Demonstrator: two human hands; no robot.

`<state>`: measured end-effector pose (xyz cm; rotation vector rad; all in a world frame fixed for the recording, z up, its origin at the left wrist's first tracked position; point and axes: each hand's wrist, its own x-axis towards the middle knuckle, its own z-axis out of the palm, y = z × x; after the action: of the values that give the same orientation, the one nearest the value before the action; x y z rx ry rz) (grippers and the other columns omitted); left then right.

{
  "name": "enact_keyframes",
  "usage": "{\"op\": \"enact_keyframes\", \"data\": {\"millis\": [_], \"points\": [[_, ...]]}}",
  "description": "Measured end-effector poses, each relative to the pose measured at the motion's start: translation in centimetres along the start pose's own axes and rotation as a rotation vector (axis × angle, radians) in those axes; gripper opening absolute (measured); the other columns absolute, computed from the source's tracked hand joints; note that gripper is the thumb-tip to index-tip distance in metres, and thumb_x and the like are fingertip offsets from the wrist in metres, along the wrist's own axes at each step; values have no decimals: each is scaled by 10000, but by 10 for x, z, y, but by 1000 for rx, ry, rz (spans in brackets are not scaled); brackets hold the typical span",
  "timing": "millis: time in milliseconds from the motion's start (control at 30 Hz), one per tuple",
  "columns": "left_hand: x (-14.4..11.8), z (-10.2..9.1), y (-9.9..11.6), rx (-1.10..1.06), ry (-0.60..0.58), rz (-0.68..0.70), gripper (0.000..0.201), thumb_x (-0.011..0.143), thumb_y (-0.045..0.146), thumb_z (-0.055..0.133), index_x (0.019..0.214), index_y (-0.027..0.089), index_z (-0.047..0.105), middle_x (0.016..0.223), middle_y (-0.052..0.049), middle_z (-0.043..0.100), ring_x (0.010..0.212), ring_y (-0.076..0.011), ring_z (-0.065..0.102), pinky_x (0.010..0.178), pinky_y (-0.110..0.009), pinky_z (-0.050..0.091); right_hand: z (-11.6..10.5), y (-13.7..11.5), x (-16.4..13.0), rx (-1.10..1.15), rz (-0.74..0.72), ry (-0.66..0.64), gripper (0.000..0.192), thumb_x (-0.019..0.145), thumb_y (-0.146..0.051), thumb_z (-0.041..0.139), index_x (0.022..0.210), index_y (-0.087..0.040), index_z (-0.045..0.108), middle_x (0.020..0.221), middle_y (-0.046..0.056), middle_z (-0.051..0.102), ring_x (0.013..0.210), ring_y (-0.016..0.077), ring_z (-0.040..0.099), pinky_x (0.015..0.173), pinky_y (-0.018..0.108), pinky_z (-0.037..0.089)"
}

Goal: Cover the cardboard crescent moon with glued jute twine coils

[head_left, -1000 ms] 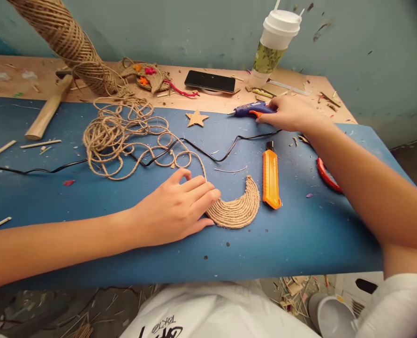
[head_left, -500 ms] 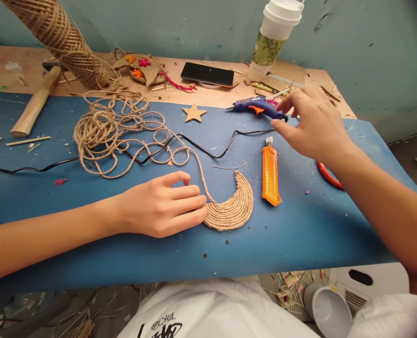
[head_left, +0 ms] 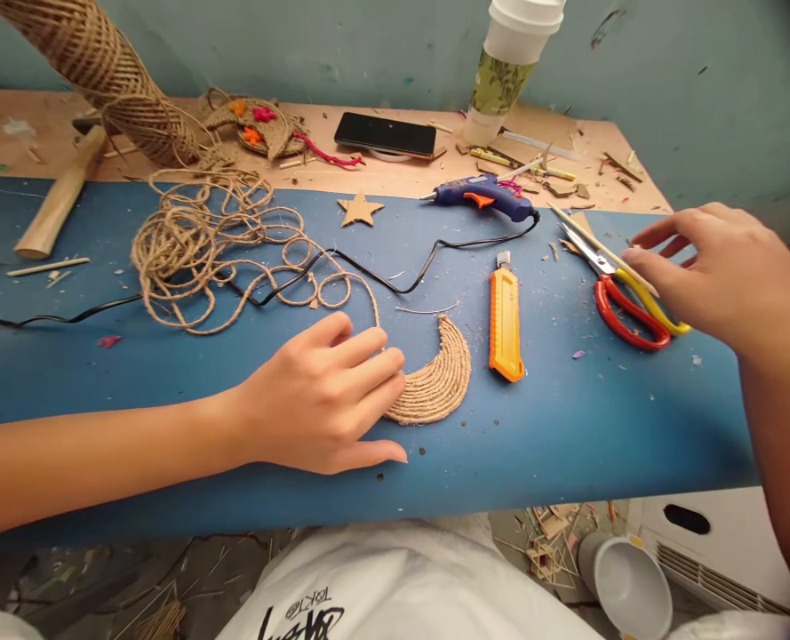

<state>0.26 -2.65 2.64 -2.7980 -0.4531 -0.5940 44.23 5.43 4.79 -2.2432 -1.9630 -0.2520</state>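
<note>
My left hand (head_left: 324, 400) lies flat on the blue mat (head_left: 568, 427), fingers pressing the left end of a crescent wound from jute rope (head_left: 438, 378). The rope runs from the crescent up to a loose jute tangle (head_left: 195, 244). My right hand (head_left: 721, 271) hovers with fingers spread over the red and yellow scissors (head_left: 625, 298) at the right, fingertips at the handles. It holds nothing. A blue glue gun (head_left: 484, 194) lies free at the mat's far edge, its black cord (head_left: 395, 280) trailing left.
An orange utility knife (head_left: 505, 322) lies right of the crescent. A cardboard star (head_left: 359, 210), a black phone (head_left: 385, 134), a lidded cup (head_left: 511, 67), a big twine cone (head_left: 101, 76) and a wooden handle (head_left: 58, 200) sit further back. A grey bucket (head_left: 625, 587) stands on the floor.
My right hand has let go of the glue gun and moved right to the scissors. My left hand stays on the crescent. The view has shifted slightly.
</note>
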Motion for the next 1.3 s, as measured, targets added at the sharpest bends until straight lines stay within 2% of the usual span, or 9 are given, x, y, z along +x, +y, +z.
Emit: {"op": "enact_keyframes", "data": {"millis": [100, 200, 333, 433, 533, 633, 733, 1033, 1300], "points": [[-8, 3, -2, -57, -2, -47, 543, 1032, 663, 636, 1078, 132, 741, 1037, -115, 786, 893, -268, 637, 773, -438, 420, 13, 12, -1, 91, 29, 71, 228, 841, -451, 655, 940, -262, 739, 1025, 77, 724, 749, 207, 576, 785, 417, 449], [-13, 8, -6, -129, -56, -77, 554, 1042, 649, 631, 1167, 116, 708, 1113, -138, 769, 969, -281, 645, 841, -446, 444, 19, 10, -8, 175, -28, 212, 214, 826, -416, 648, 915, -245, 742, 964, 97, 731, 823, 242, 635, 846, 420, 523], [-17, 12, -11, -189, -43, -101, 533, 1024, 655, 661, 1189, 149, 682, 1121, -132, 757, 999, -287, 648, 873, -447, 447, 6, -22, -30, 275, -370, 376, 195, 944, -420, 637, 914, -247, 720, 922, 113, 734, 941, 290, 675, 917, 454, 551], [-20, 13, -14, -232, -32, -102, 467, 1033, 612, 679, 1196, 174, 673, 1154, -136, 758, 1036, -289, 654, 904, -450, 456, -12, -66, -58, 434, -686, 289, 61, 984, -295, 694, 1023, -250, 709, 1045, 98, 768, 996, 278, 674, 952, 475, 543], [-23, 15, -15, -315, -29, -119, 417, 1044, 568, 689, 1192, 179, 666, 1178, -134, 756, 1058, -279, 655, 918, -448, 460, -21, -112, -87, 500, -1012, 105, 184, 951, -220, 746, 1131, -227, 708, 1069, 74, 788, 902, 241, 657, 806, 432, 528], [-25, 18, -16, -381, -9, -136, 396, 1032, 526, 722, 1193, 168, 671, 1177, -127, 749, 1036, -270, 651, 902, -441, 457, -16, -144, -108, 499, -1175, 111, 69, 1005, -231, 717, 1070, -207, 715, 861, 13, 764, 717, 173, 614, 614, 373, 434], [-26, 21, -17, -383, 16, -105, 383, 1027, 498, 734, 1190, 154, 687, 1173, -130, 740, 1029, -277, 641, 895, -442, 448, -7, -157, -118, 477, -1188, 129, 50, 1047, -200, 687, 1039, -163, 720, 763, -4, 704, 658, 143, 575, 586, 350, 399], [-23, 21, -20, -473, -85, -112, 391, 1080, 497, 653, 1223, 135, 690, 1196, -126, 725, 1016, -268, 620, 901, -453, 420, 5, -156, -119, 463, -1185, 60, 159, 1061, -215, 695, 1165, -98, 723, 854, 14, 721, 721, 139, 569, 623, 359, 411], [-22, 19, -17, -481, -94, -143, 354, 1092, 464, 649, 1237, 143, 684, 1184, -119, 745, 1014, -268, 627, 904, -465, 430, 9, -155, -119, 516, -1173, 20, 229, 1047, -205, 705, 1226, -63, 717, 832, 11, 681, 735, 160, 520, 616, 363, 371]]}}
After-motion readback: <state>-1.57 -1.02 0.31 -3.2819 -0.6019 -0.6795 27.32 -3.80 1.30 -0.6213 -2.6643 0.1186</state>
